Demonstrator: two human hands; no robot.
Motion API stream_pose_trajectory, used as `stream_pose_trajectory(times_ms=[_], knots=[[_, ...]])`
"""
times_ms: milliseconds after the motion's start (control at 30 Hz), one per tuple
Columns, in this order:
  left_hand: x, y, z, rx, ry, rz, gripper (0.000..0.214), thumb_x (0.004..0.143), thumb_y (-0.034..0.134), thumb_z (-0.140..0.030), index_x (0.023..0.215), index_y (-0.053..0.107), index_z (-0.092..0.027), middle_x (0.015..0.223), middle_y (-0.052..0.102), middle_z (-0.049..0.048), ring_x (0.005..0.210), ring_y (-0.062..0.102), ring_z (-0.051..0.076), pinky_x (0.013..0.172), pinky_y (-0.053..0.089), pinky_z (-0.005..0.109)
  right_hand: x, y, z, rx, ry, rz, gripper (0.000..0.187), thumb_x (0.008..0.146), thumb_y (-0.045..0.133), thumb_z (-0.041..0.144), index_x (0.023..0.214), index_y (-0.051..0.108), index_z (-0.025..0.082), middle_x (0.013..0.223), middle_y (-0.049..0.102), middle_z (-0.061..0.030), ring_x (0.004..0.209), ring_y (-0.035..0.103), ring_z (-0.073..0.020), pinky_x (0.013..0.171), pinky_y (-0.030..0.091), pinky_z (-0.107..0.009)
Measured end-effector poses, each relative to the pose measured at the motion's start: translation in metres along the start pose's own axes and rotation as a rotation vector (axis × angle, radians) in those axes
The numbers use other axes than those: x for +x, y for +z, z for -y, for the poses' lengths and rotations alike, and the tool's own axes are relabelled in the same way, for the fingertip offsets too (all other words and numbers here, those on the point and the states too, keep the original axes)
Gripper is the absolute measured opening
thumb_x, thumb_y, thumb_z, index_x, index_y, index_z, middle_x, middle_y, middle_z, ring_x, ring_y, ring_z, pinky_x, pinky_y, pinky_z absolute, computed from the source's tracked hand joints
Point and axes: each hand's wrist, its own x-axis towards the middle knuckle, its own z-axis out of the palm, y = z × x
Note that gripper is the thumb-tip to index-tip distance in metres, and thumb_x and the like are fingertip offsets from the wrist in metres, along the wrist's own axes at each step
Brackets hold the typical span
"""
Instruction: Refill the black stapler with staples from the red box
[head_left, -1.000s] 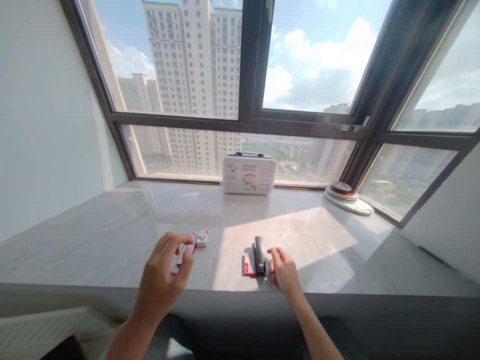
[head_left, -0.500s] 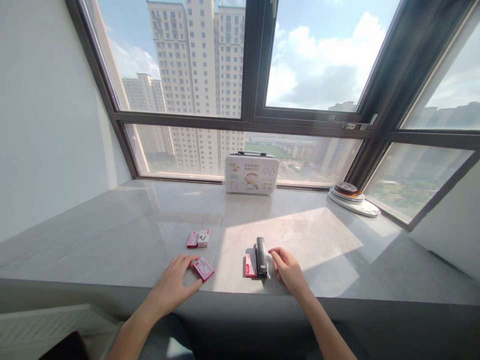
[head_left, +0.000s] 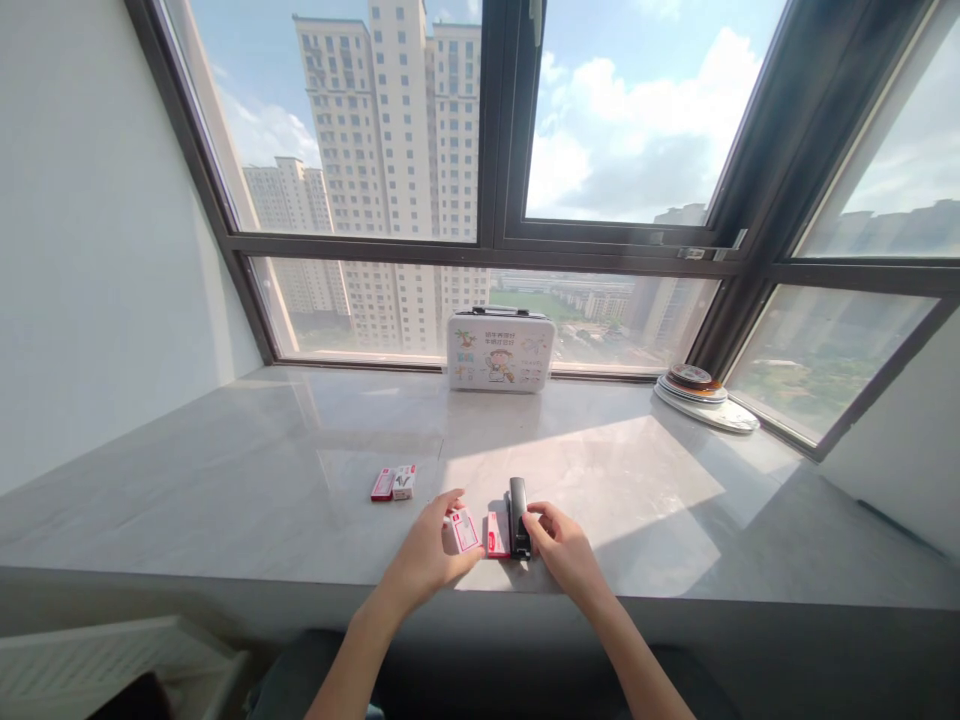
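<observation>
Between the thumb and fingers of my left hand [head_left: 429, 548] is a small red-and-white box [head_left: 465, 530], held just above or on the sill near its front edge. A black stapler [head_left: 518, 518] stands lengthwise to its right, pointing away from me. Another red-and-white box [head_left: 497, 534] lies against the stapler's left side. My right hand [head_left: 562, 545] is at the stapler's right side, its bent fingertips touching or almost touching it; whether they grip it I cannot tell. Farther back and left, a red box [head_left: 382, 484] and a white box [head_left: 404, 482] sit side by side.
A white case with cartoon print [head_left: 500, 350] stands upright against the window. Stacked plates [head_left: 705, 398] rest in the right corner. The marble sill [head_left: 225, 500] ends at a front edge before my lap; a white slatted object [head_left: 112, 665] is below left.
My left hand has carried its box to the right, close beside the box at the stapler. My right hand has moved slightly left, up to the stapler.
</observation>
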Motion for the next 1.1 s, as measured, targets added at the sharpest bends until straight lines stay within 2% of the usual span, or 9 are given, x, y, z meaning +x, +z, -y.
stream_pose_trajectory(times_ms=[167,300,600,933,1000,1100], knots=[[0.02,0.016,-0.027,-0.082,0.069,0.184,0.086,0.067,0.084,-0.028,0.146,0.048,-0.027,0.136,0.063,0.0112,0.126,0.061,0.03,0.106,0.05,0.042,0.002,0.0,-0.003,-0.014,-0.01,0.021,0.045,0.087,0.062,0.062,0.103,0.074,0.021,0.061,0.062,-0.0003,0.06,0.059,-0.0208,0.059,0.045,-0.029],[0.023,0.019,-0.031,-0.151,0.067,0.267,0.077,0.069,0.082,-0.027,0.141,0.053,-0.027,0.138,0.063,0.0092,0.127,0.061,0.03,0.107,0.05,0.042,0.002,-0.001,-0.003,-0.012,-0.037,0.037,0.043,0.088,0.062,0.061,0.097,0.076,0.021,0.061,0.063,-0.0012,0.059,0.059,-0.0203,0.058,0.045,-0.028],[0.03,0.024,-0.024,-0.189,0.081,0.286,0.074,0.065,0.087,-0.028,0.133,0.059,-0.028,0.131,0.066,0.0062,0.121,0.062,0.028,0.105,0.049,0.039,0.002,-0.004,-0.003,-0.007,-0.043,0.122,0.043,0.092,0.059,0.059,0.091,0.076,0.02,0.06,0.063,-0.0016,0.058,0.059,-0.0192,0.058,0.044,-0.027],[0.03,0.033,-0.015,-0.114,0.115,0.225,0.074,0.064,0.086,-0.027,0.133,0.06,-0.027,0.127,0.065,0.0079,0.117,0.062,0.029,0.102,0.05,0.04,0.003,-0.003,-0.009,-0.024,-0.073,0.15,0.046,0.097,0.053,0.06,0.096,0.075,0.019,0.061,0.062,0.0,0.06,0.059,-0.0181,0.062,0.045,-0.027],[0.03,0.034,-0.016,-0.095,0.117,0.219,0.073,0.064,0.086,-0.028,0.133,0.061,-0.028,0.127,0.065,0.0075,0.116,0.062,0.029,0.101,0.05,0.04,0.003,-0.002,-0.01,-0.013,-0.07,0.152,0.046,0.097,0.054,0.061,0.099,0.074,0.019,0.062,0.062,-0.0001,0.06,0.059,-0.0185,0.062,0.044,-0.027],[0.028,0.034,-0.02,-0.069,0.154,0.199,0.082,0.061,0.09,-0.029,0.136,0.058,-0.03,0.131,0.064,0.0068,0.119,0.061,0.029,0.104,0.049,0.041,0.005,-0.003,-0.014,0.038,-0.053,0.129,0.048,0.097,0.055,0.062,0.113,0.072,0.02,0.061,0.062,0.0008,0.061,0.059,-0.019,0.062,0.044,-0.028]])
